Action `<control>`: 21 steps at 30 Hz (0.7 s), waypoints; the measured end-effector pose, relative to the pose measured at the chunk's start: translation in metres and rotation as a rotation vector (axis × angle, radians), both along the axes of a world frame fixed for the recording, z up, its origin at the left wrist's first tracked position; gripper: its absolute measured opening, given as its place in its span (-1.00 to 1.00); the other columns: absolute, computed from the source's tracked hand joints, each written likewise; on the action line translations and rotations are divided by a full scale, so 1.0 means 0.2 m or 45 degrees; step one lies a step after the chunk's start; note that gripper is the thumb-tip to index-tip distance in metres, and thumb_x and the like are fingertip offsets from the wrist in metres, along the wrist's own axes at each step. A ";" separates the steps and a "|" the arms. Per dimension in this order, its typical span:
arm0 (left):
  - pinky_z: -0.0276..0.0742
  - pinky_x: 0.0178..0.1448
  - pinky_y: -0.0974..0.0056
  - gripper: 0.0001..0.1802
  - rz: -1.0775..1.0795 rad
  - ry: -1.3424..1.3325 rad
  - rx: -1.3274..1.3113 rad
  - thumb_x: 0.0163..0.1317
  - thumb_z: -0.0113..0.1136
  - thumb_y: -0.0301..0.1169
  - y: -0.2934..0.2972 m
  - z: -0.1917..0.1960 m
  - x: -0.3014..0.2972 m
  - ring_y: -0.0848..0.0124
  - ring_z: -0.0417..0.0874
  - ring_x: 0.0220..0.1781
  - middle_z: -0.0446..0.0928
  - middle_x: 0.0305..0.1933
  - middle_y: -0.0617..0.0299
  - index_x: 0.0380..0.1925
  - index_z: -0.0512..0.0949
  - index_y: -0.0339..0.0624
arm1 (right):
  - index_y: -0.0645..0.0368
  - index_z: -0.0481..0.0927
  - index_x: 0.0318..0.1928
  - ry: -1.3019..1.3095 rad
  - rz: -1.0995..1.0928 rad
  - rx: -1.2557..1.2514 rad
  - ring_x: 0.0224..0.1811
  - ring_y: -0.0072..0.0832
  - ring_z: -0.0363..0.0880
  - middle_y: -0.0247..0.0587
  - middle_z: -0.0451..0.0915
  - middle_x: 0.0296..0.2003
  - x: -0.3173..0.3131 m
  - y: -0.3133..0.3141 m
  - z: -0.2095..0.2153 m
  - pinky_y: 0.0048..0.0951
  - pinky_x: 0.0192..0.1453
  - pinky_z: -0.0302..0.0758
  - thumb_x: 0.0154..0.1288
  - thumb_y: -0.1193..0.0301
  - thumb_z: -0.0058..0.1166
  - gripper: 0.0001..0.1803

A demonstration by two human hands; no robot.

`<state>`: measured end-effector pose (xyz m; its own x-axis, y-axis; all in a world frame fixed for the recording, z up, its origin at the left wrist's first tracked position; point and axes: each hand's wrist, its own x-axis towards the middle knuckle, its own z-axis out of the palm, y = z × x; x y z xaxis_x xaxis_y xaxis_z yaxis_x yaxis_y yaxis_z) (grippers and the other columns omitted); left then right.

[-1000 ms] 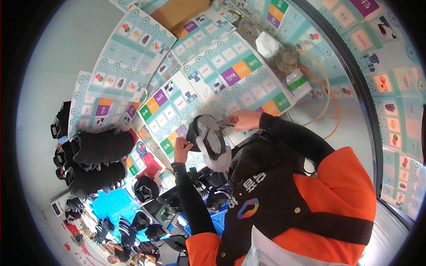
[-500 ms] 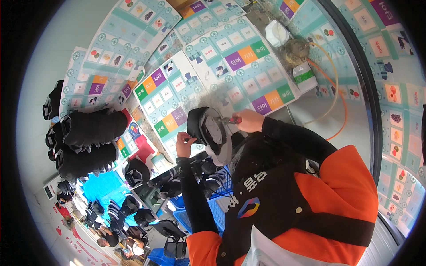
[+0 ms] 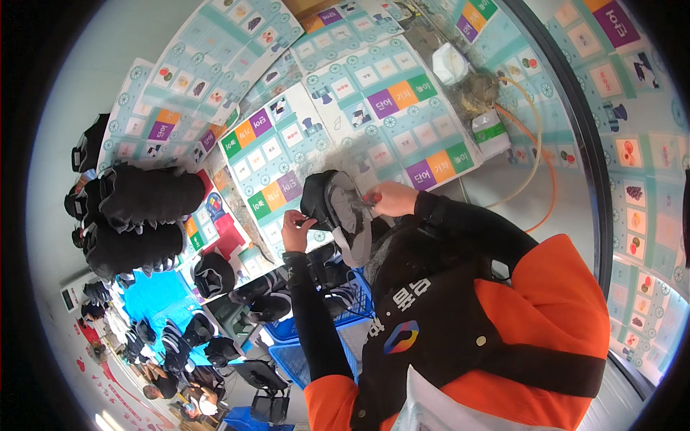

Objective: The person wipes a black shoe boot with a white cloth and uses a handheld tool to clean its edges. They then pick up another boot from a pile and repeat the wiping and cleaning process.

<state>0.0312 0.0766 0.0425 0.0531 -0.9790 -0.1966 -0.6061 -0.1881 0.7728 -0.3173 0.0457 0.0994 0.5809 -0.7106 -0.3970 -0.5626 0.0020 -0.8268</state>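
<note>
A black-and-grey fabric piece (image 3: 346,208), curved and hollow like a cap, sits near the front edge of the covered worktable (image 3: 323,154). At its left side my left hand (image 3: 295,231) is closed, pinching its dark edge between thumb and fingers. My right hand (image 3: 395,199) is wrapped round a small red-handled tool (image 3: 373,197) on the piece's right. The tool's tip lies against or just over the grey part; its exact kind is too small to make out.
Stacks of similar black pieces (image 3: 151,197) stand on the left. One loose black piece (image 3: 214,275) lies nearer. Below the table edge, blue crates (image 3: 284,332) hold more. A white-and-green box (image 3: 491,133) and an orange hose (image 3: 552,179) are at right. Other people sit far lower left.
My right hand and the red-handled tool have shifted slightly left over the piece. The piece tilts a little differently, and my left hand keeps its pinch. The whole view has turned slightly.
</note>
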 end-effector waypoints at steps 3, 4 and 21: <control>0.56 -0.11 0.22 -0.52 0.043 -0.022 0.019 0.00 0.59 -0.38 -0.01 0.03 -0.04 0.32 0.70 -0.21 0.62 -0.31 0.19 -0.20 0.47 -0.23 | 0.27 0.66 -0.31 0.002 -0.248 0.026 -0.25 0.18 0.62 0.22 0.65 -0.40 -0.02 -0.01 0.02 -0.02 -0.18 0.49 0.11 0.41 0.04 -0.78; 0.56 -0.10 0.22 -0.52 0.044 -0.020 0.018 0.00 0.59 -0.37 -0.02 0.03 -0.04 0.31 0.71 -0.21 0.62 -0.32 0.18 -0.20 0.47 -0.23 | 0.27 0.66 -0.31 0.002 -0.248 0.029 -0.25 0.18 0.62 0.22 0.65 -0.40 -0.03 -0.01 0.03 -0.02 -0.18 0.49 0.11 0.41 0.04 -0.78; 0.56 -0.28 0.23 -0.62 0.005 -0.001 -0.109 0.02 0.57 -0.44 -0.14 0.37 -0.19 0.40 0.62 -0.37 0.54 -0.30 0.22 -0.29 0.50 -0.22 | 0.28 0.72 -0.31 -0.039 -0.122 0.556 -0.67 -0.33 0.63 -0.14 0.70 -0.52 -0.17 0.00 -0.04 -0.29 -0.51 0.56 0.06 0.41 0.17 -0.78</control>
